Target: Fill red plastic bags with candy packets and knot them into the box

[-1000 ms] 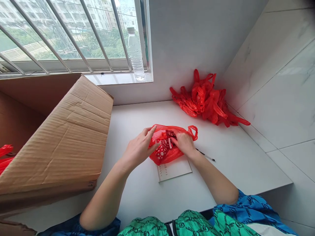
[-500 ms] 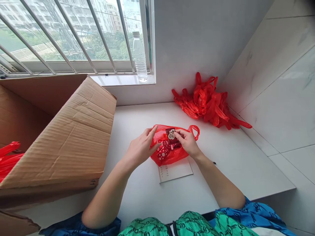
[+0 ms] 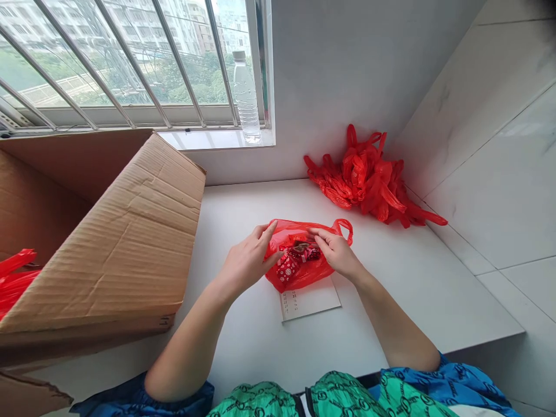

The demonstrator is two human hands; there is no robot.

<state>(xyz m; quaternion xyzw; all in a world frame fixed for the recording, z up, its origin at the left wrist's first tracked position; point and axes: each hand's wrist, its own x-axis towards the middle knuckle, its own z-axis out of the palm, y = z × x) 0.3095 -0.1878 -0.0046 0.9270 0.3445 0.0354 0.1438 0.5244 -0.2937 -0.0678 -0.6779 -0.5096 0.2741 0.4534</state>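
A red plastic bag (image 3: 310, 282) lies spread open on the white table, its loop handle at the right. Several small dark-red and patterned packets (image 3: 288, 270) rest inside; one brown packet among them is smeared by motion. At the bag's left edge is my left hand (image 3: 249, 255), thumb and fingers spread apart against the plastic. Over the right side of the opening, my right hand (image 3: 337, 252) has its fingers stretched out with nothing visible in them. Under the bag, a white sheet or booklet (image 3: 319, 304) with handwritten figures sticks out.
A large open cardboard box (image 3: 125, 243) stands at the left with red plastic inside. A heap of red plastic bags (image 3: 365, 179) lies against the back wall at the right. A clear water bottle (image 3: 246, 98) is on the windowsill, beside the window bars.
My right hand has let go of the brown packet, which has dropped into the bag; its fingers have straightened. My left hand stays at the bag's edge.
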